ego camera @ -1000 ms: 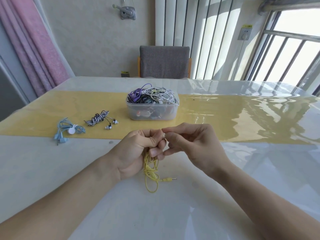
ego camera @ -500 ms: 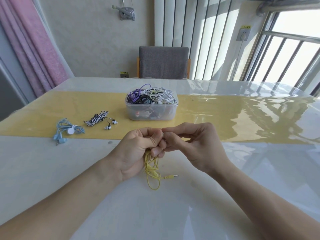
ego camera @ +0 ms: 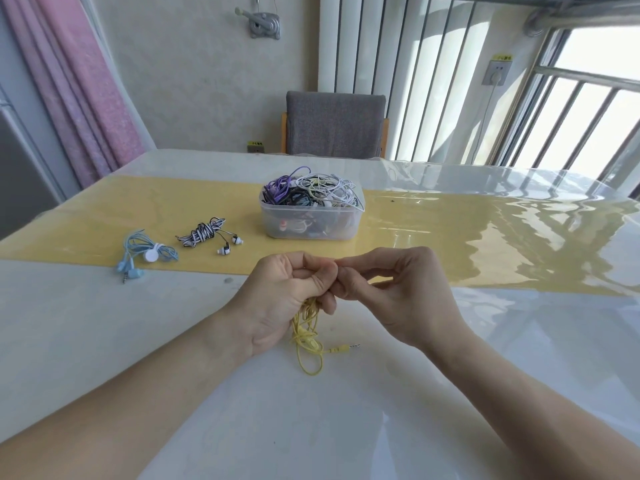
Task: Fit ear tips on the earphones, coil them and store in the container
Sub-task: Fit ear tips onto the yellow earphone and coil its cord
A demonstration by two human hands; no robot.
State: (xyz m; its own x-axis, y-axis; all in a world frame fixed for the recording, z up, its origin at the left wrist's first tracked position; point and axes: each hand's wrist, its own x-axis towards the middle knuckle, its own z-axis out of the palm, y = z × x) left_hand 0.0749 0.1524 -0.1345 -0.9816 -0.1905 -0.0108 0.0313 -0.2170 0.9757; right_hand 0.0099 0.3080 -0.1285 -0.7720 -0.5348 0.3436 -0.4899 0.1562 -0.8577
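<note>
Stage: ear-tip fitting, by my guess | left hand (ego camera: 287, 299) grips thin yellow earphone cable (ego camera: 306, 336) dangling onto glossy white desk (ego camera: 104, 341) | right hand (ego camera: 384, 292) pinches at its earbud end, tip hidden | coiling, storing in clear plastic container (ego camera: 311, 221) remain

left hand (ego camera: 282, 299) curled around yellow earphones (ego camera: 306, 336), cable loops hanging below the fist, plug (ego camera: 344, 348) lying on the white table (ego camera: 104, 341). right hand (ego camera: 391, 292) pinching at the left fingertips, what's between them is hidden. clear container (ego camera: 311, 225) full of tangled earphones sits on the yellow runner (ego camera: 433, 233). left of it a coiled black-white pair (ego camera: 204, 233), further left a blue pair (ego camera: 145, 254). grey chair (ego camera: 335, 123) behind the table
</note>
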